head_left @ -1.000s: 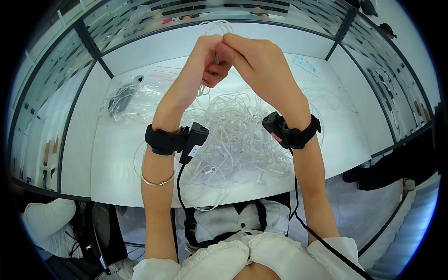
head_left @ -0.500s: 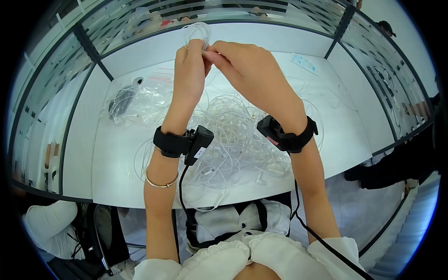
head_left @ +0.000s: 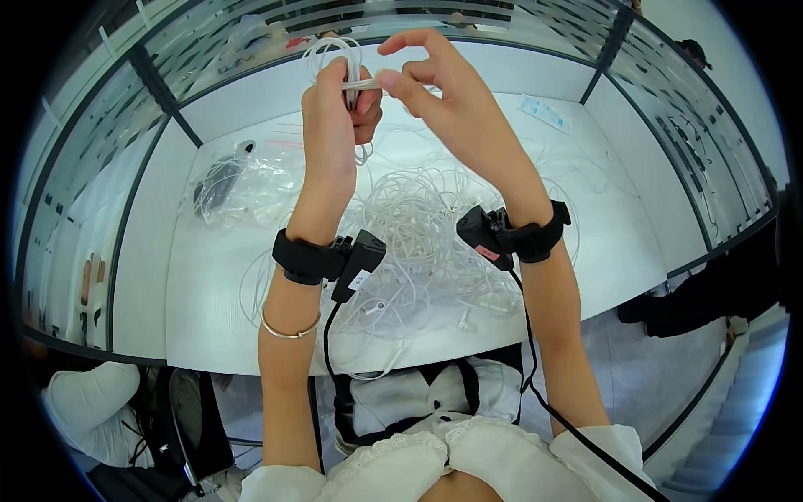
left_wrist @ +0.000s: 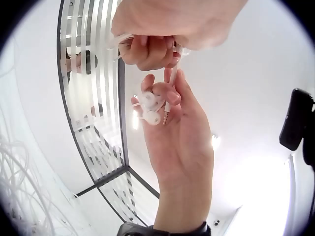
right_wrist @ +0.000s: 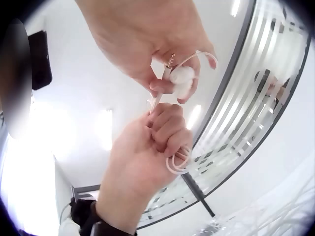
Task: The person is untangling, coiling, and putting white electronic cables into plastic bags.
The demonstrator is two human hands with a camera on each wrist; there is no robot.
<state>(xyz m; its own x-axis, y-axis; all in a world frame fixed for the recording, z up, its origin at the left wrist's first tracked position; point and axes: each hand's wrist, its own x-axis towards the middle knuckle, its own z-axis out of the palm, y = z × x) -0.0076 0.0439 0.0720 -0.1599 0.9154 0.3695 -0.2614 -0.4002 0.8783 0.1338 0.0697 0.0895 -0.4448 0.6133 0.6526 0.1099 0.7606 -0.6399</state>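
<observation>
A coiled bundle of white earphone cable (head_left: 326, 52) is gripped in my left hand (head_left: 329, 134), its loops standing out above the fist and a few hanging below. My right hand (head_left: 456, 105) is just to the right, its thumb pinching the earphone plug (left_wrist: 168, 107), whose metal tip points away from the left fist. Two white earbuds (left_wrist: 150, 110) are at the same fingers. In the head view the right index finger is raised off the strand that spans the two hands. The loops (right_wrist: 173, 164) also show beneath the left fist in the right wrist view.
A large tangle of white earphone cables (head_left: 418, 226) covers the middle of the white table (head_left: 217, 293). At left lies a clear plastic bag (head_left: 268, 180) beside a dark grey object (head_left: 219, 180). A blue-and-white packet (head_left: 545, 113) lies at back right. Low partitions (head_left: 652, 167) enclose the table.
Both hands were close together; the left has moved left with the cable coil. The right index finger has lifted, and a strand now shows stretched between the hands.
</observation>
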